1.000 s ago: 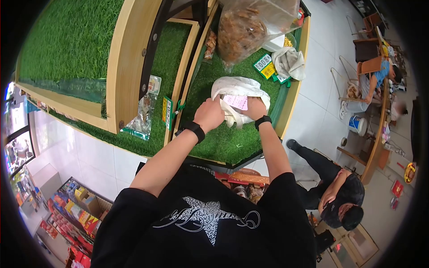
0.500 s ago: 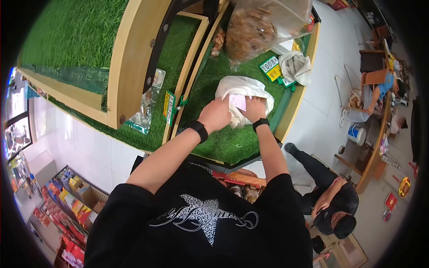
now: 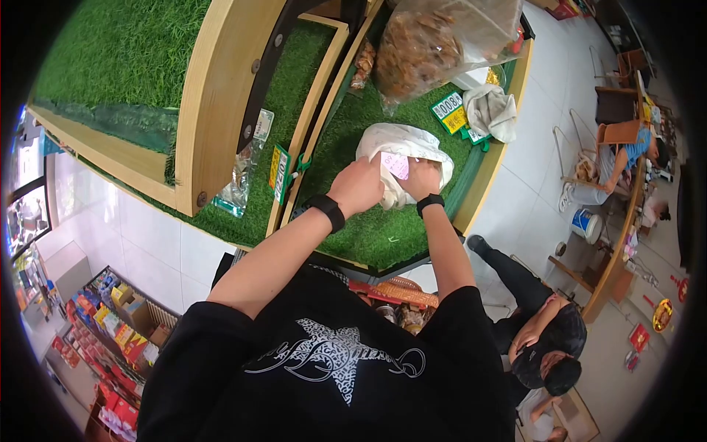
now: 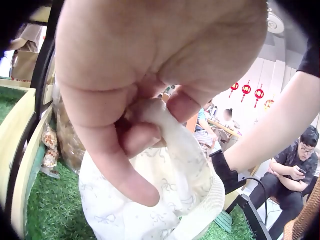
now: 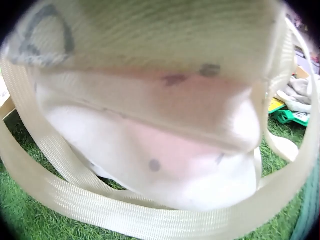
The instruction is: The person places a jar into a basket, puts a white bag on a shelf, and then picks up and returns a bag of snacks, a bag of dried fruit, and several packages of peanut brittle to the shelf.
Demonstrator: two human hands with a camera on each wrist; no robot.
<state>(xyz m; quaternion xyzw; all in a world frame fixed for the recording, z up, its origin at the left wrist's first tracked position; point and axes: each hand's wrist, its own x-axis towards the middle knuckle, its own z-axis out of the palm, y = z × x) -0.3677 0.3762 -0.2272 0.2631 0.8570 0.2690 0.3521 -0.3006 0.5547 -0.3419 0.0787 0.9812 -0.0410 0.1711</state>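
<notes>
A white cloth bag [image 3: 398, 135] with a faint printed pattern rests on green artificial grass in the head view. My left hand [image 3: 357, 187] pinches the bag's edge at its left side; in the left wrist view its fingers [image 4: 142, 140] are curled round the gathered cloth [image 4: 150, 175]. A pink printed label [image 3: 395, 166] shows at the bag's opening. My right hand [image 3: 425, 179] reaches into the opening, its fingers hidden by cloth. The right wrist view shows bag fabric [image 5: 150, 140] and a pale strap [image 5: 125, 215] close up, without visible fingers.
Behind the bag lie a large clear bag of brown food [image 3: 420, 51], price tags [image 3: 451, 112] and a crumpled grey cloth [image 3: 491, 112]. A wooden edge [image 3: 501, 158] bounds the stand on the right. A seated person [image 3: 545, 339] is at the lower right.
The stand and bag have shifted slightly right in the head view. Both hands stay at the bag, the left at its edge and the right inside the opening.
</notes>
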